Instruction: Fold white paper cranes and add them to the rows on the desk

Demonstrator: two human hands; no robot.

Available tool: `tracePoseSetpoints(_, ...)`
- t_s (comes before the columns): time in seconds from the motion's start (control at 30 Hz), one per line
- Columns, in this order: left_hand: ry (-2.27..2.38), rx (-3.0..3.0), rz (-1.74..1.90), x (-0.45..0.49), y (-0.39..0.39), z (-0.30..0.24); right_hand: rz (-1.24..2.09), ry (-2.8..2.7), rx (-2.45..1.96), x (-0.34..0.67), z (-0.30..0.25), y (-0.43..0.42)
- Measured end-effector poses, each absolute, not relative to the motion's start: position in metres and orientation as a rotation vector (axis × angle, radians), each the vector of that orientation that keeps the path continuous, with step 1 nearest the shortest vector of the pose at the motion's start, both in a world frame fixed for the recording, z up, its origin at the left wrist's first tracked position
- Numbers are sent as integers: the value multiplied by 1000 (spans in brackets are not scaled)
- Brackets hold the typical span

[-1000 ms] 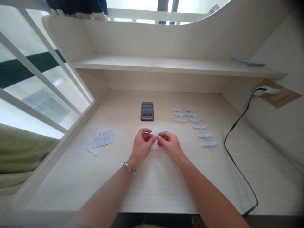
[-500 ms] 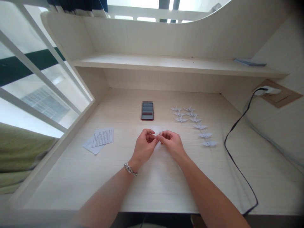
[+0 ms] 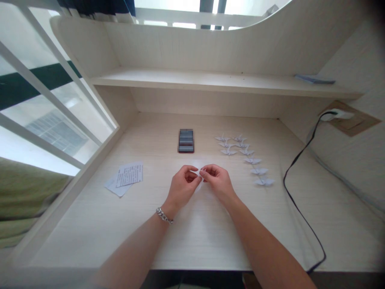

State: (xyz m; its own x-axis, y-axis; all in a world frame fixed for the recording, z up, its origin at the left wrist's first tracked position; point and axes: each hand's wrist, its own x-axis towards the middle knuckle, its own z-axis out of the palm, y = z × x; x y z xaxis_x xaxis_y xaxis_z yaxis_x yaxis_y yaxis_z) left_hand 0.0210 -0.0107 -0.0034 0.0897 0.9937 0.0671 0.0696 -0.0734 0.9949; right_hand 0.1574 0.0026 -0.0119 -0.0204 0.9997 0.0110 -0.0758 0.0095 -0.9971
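On the wood-grain desk (image 3: pixel 198 237), fingers (image 3: pixel 205 174) pinch thin, folded white paper (image 3: pixel 198 186).

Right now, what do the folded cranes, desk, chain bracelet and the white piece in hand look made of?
Folded cranes: matte white paper, by the thin, pointed folds.
Desk: pale, satin wood or wood-look laminate; fine grain shows, core unclear.
Chain bracelet: probably polished metal, by the silvery, glinting links.
White piece: likely thin paper, but mostly hidden.
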Motion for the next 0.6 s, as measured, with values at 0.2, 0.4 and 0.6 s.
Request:
tracePoseSetpoints(0.2,1157,1391,1084,21,-10,-2,1237,-1213,-1103,160,-11,3)
tracePoseSetpoints(0.4,1249,1522,1042,17,-9,-3,1223,-1354,-1112,167,-8,3)
tracePoseSetpoints(0.6,1210,1506,1040,16,-8,-7,1100,-1529,-1174,173,-3,1)
